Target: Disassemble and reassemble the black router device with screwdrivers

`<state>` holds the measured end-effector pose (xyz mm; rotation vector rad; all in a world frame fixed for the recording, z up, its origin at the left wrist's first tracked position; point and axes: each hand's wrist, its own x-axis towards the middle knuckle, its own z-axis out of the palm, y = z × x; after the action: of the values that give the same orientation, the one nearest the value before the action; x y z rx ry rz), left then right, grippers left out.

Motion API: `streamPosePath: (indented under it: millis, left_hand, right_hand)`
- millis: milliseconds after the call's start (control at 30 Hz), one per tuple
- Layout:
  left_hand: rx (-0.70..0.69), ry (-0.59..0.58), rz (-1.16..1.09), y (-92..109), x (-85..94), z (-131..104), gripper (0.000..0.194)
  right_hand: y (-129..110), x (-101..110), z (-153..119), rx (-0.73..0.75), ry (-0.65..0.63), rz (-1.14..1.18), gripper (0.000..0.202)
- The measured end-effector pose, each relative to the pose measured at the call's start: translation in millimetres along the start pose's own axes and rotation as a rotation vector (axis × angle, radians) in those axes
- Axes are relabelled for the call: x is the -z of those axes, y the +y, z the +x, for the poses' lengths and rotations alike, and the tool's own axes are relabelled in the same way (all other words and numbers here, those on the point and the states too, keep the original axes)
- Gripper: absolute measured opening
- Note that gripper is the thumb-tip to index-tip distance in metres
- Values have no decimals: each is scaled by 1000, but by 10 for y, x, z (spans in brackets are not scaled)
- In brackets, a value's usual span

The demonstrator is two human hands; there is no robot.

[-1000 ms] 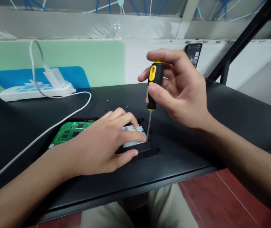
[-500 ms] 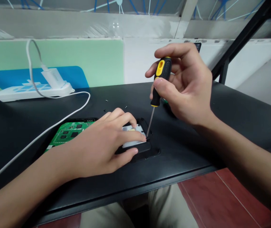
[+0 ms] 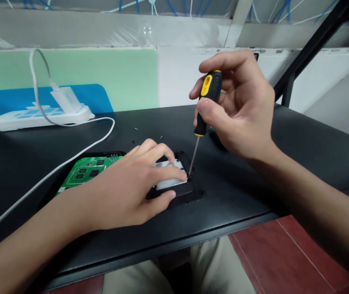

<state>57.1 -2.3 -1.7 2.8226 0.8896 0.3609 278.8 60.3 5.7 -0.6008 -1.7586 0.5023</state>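
1. Nearest you, your left hand (image 3: 125, 194) lies flat, fingers spread and pressing down on a silver drive (image 3: 170, 179) seated in an open bay of the black casing (image 3: 223, 192). It steadies the drive rather than gripping it: the index fingertip rests at the drive's right edge and the thumb lies along its near edge.

2. Just left of that hand a green circuit board (image 3: 85, 171) shows through the opening, so the cover over this part is already off.

3. Your right hand (image 3: 238, 110) is clenched around the black-and-yellow handle of a screwdriver (image 3: 203, 106), thumb and fingers pinching it. The shaft slants down and to the left, with its tip at the drive's right corner, touching or almost touching your left fingertip. The screw head itself is too small to see, so you cannot tell whether it is in, loose or out.

4. Farther back on the surface, a few small dark screws (image 3: 148, 136) lie loose, well apart from the bay. By that sign some fasteners are already out, and the drive, not yet lifted, looks like the part left to deal with.

5. At the far left, a white power strip (image 3: 36, 118) holds a charger, whose cable (image 3: 79, 153) trails toward you.
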Motion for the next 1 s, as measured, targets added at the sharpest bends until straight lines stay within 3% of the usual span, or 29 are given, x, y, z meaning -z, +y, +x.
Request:
streamPosePath:
  millis: [767,1000]
  left_hand:
    - [-43,23,88,34,6,20,26]
    - [-53,37,88,41,-3,15,25]
  right_hand:
    - [0,-49,-16,28,76,-32,27]
    - [57,-42,27,169,58,-51,27]
